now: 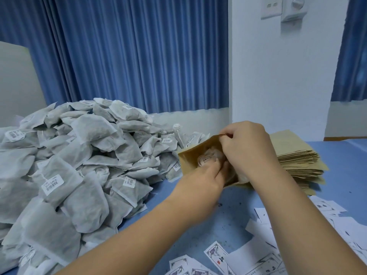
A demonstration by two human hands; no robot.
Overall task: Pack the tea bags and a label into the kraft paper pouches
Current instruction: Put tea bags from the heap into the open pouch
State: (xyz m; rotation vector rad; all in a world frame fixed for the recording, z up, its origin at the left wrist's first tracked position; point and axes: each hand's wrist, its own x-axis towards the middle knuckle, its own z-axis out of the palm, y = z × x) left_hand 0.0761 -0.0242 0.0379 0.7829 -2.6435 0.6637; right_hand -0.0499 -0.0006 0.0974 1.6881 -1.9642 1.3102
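Big heap of tea bags (75,161) covers the left of the blue desk (234,219), many with barcode tags up. Stack of flat kraft pouches (297,155) sits right of centre, far side. Printed labels (278,253) lie scattered loose at near right, some face down.

Pouch in hand (200,155) is held above the desk, between heap and stack, just in front of the stack. Long axis runs roughly left-right and tilted; mouth points right and up toward the hands, closed bottom toward the heap.

Right hand (246,147): grip pinched on the pouch's upper mouth edge, holding it open. Left hand (206,175): fingers pushed into the mouth, closed around what looks like a tea bag inside; tag shows through a clear window. Contents partly hidden, count not readable.

Risks, judged: mouth edge could tear or crease if the pinch pulls while the left hand stuffs; bag strings or tags could snag on the lip and drag bags back out on withdrawal; no label seen in either hand, so it may get skipped.
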